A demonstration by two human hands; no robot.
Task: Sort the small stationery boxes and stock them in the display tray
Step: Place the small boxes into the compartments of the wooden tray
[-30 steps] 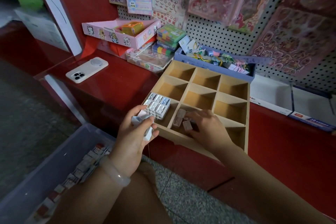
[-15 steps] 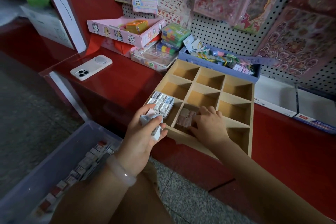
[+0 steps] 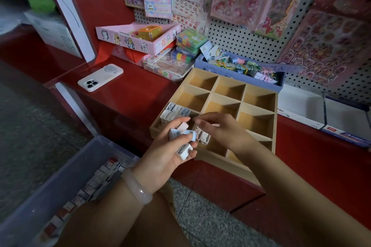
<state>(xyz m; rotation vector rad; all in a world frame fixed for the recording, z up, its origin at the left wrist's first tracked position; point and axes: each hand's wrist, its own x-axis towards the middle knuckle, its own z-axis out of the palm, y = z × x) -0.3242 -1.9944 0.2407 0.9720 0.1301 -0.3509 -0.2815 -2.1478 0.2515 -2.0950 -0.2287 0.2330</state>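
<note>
A wooden display tray with square compartments sits on the red counter. Its near-left compartment holds several small blue-and-white boxes standing on end. The compartment to the right of that holds a few pinkish boxes. My left hand grips a bunch of small boxes in front of the tray's near-left corner. My right hand hovers over the tray's near middle, fingers curved and reaching toward the boxes in the left hand; it holds nothing that I can see.
A grey plastic bin with several small boxes stands on the floor at lower left. A white phone lies on the counter. Pink, clear and blue boxes of stationery crowd the back. Sticker sheets hang on the pegboard.
My right hand has lifted out of the pinkish-box compartment and moved left toward my left hand. My left hand with its boxes rose a little toward the tray.
</note>
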